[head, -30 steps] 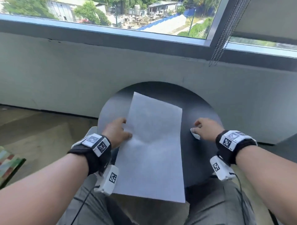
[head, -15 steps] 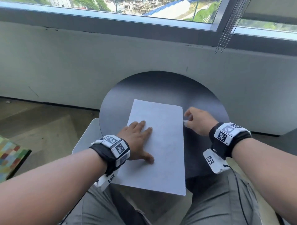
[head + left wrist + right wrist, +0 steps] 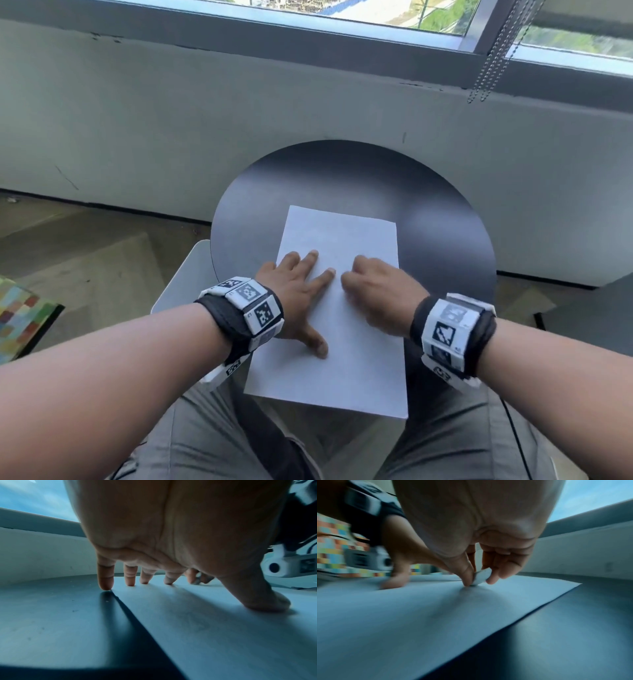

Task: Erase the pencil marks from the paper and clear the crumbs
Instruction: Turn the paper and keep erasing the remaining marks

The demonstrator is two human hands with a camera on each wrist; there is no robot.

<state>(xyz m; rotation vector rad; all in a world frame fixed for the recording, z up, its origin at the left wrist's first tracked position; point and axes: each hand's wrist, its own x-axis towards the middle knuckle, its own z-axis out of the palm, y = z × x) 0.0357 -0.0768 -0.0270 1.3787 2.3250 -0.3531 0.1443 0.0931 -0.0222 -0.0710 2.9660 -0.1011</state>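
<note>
A white sheet of paper (image 3: pixel 346 342) lies on a round dark table (image 3: pixel 428 219), its near edge hanging over the table's front. My left hand (image 3: pixel 301 294) lies flat on the sheet's left half, fingers spread and pressing down, as the left wrist view shows with the fingertips (image 3: pixel 130 581) on the paper (image 3: pixel 214 622). My right hand (image 3: pixel 373 291) pinches a small white eraser (image 3: pixel 480 576) between thumb and fingers, its tip on the paper (image 3: pixel 402 615) near the sheet's middle. The eraser is hidden in the head view. No pencil marks show plainly.
The table stands against a grey wall (image 3: pixel 205 120) under a window. A white chair edge (image 3: pixel 185 274) sits left of the table, and my grey-trousered knees (image 3: pixel 212 438) are below it. A colourful patchwork object (image 3: pixel 20 318) lies on the floor at far left.
My right hand has moved left from the table beside the sheet onto the paper with the eraser. My left hand went from gripping the sheet's left edge to lying flat on it.
</note>
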